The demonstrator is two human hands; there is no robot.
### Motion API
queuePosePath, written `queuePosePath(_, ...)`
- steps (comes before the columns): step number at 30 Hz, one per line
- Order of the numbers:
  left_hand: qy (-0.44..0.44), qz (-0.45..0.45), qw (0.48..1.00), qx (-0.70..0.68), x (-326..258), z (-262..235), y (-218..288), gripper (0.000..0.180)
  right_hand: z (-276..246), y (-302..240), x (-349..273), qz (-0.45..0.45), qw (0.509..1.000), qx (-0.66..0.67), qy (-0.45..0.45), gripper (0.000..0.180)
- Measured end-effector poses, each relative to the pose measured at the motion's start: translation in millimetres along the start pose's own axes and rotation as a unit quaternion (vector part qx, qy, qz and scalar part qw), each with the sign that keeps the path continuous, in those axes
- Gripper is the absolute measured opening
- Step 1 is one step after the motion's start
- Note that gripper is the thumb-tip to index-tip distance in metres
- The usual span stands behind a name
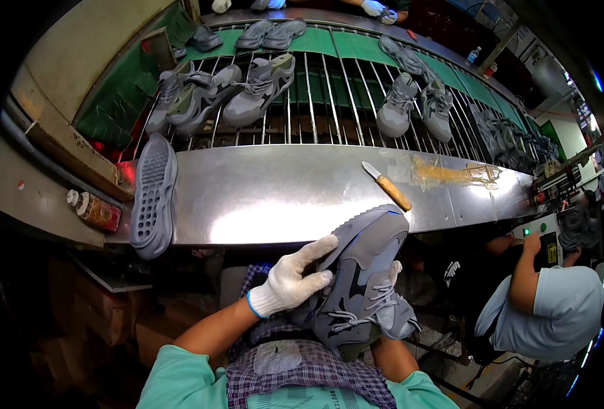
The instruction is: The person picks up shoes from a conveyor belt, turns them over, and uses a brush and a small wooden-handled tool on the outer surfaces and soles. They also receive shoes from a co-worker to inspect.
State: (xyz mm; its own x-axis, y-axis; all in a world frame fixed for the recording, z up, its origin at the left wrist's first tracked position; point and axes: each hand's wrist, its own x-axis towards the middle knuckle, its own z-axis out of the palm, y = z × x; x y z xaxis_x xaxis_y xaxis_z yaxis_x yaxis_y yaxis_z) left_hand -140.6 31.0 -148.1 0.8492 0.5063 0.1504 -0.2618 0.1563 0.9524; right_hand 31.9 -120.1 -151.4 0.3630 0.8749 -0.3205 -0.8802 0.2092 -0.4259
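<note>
Clamping both hands' fingers (313, 255) on a grey shoe (363, 286), knife (387, 185) lying beyond.

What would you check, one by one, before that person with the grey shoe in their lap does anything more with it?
1. Left hand has a hold on the grey shoe: ok, gloved fingers lie along its side.
2. Right hand supports the shoe: ok, though mostly hidden behind it.
3. Knife lies apart from both hands: ok, flat on the steel table.
4. Loose sole sits firmly: not ok, it overhangs the table's near edge.
5. Co-worker's hand at the right keeps away from the shoe: ok.
6. Shoe's underside is clean: cannot tell.
</note>
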Motion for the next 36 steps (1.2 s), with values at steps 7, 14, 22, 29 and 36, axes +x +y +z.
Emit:
queuePosePath(7,0.002,0.018,0.999,0.05,2.8,12.9,7.5,0.072,9.4,-9.8,8.0,-0.008,1.0,-0.03,0.003,0.09)
queuePosePath(14,0.014,0.096,0.971,0.22,-1.5,30.9,21.8,0.075,15.9,-100.0,14.7,-0.181,0.901,-0.373,0.128,0.089)
queuePosePath(22,0.068,0.104,0.97,0.211,29.6,43.3,70.4,0.057,32.2,-163.4,43.2,-0.208,0.803,-0.532,0.171,0.089)
queuePosePath(29,0.122,0.271,0.9,0.318,74.0,19.5,74.7,0.043,56.7,-75.7,10.0,-0.066,0.928,-0.356,0.087,0.088)
queuePosePath(36,0.025,-0.008,0.994,0.102,72.3,11.4,133.4,0.046,78.5,-16.8,-24.1,0.121,0.977,-0.156,0.081,0.088)
